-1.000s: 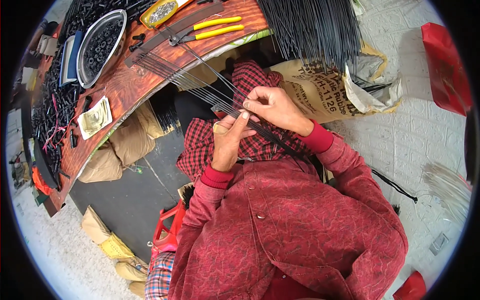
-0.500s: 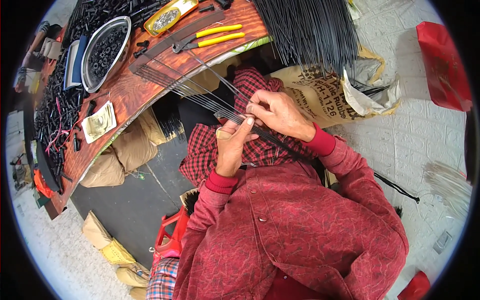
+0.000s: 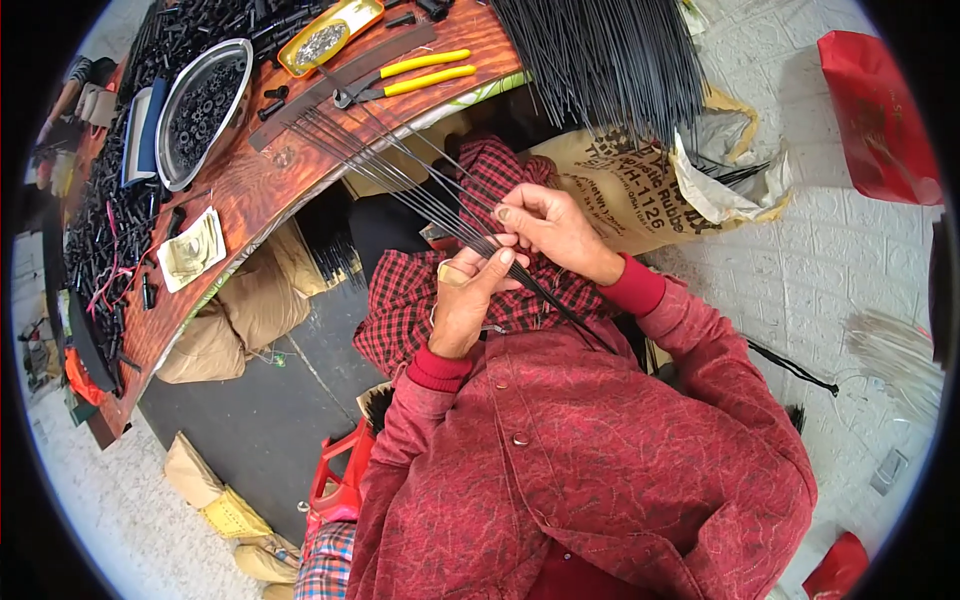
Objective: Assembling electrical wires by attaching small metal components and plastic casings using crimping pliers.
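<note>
A fanned bundle of thin black rods [image 3: 425,203] lies across my lap, its far ends reaching over the table edge. My left hand [image 3: 468,300] is closed around the bundle, thumb on top, with a tan wrap on one finger. Just to the right, my right hand [image 3: 568,238] is pinched, thumb against forefinger, on a rod at the bundle's right side. The near ends of the rods run down toward my red jacket. Beyond the far ends, pliers [image 3: 405,78] with yellow handles lie on the wooden table [image 3: 250,215].
An oval metal tray [image 3: 180,180] holds black rings, beside many small black parts [image 3: 95,230]. A yellow dish [image 3: 328,40] contains small metal pieces. Long black rods [image 3: 600,60] overhang the table's right end, above a brown sack [image 3: 620,195]. A red stool [image 3: 340,465] stands at lower left.
The rods now spread in a more even fan. My right hand's fingertips have moved slightly away from my left thumb. The whole view has shifted a little.
</note>
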Tool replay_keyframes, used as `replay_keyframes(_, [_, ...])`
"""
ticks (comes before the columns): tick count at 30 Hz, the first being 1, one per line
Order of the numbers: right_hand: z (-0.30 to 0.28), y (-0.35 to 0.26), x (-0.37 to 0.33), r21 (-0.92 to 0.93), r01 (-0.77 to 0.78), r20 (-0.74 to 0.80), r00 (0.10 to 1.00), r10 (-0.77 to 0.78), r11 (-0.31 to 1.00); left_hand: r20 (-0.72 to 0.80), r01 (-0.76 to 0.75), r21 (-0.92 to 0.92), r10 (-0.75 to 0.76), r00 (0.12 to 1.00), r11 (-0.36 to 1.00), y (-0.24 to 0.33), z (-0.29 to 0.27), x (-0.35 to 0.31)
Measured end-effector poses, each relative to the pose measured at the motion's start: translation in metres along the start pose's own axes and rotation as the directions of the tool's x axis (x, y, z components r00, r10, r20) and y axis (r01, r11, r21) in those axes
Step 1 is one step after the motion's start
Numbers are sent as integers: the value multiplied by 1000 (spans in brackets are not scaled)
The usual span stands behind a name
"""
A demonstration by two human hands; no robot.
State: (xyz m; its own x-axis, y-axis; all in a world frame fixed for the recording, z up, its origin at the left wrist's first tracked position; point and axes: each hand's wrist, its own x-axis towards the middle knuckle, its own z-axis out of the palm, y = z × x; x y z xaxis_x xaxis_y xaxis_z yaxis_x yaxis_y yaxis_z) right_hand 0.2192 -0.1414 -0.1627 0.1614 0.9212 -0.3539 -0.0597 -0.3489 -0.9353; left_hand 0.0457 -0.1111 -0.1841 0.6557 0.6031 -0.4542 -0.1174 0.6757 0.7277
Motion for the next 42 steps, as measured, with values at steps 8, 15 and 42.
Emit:
replay_keyframes(8, [6, 4, -3, 283, -140, 1, 989, 146, 949, -52, 19, 11, -18, 998, 1000, -5, -3, 0])
replay_keyframes(15, [9, 8, 0, 220, -184, -2, 982, 190, 958, -65, 29, -66, -33, 997, 997, -9, 0, 1])
replay_keyframes(42, [15, -5, -29, -180, 257, 52, 967, -251, 950, 21, -81, 15, 80, 997, 997, 8, 17, -23])
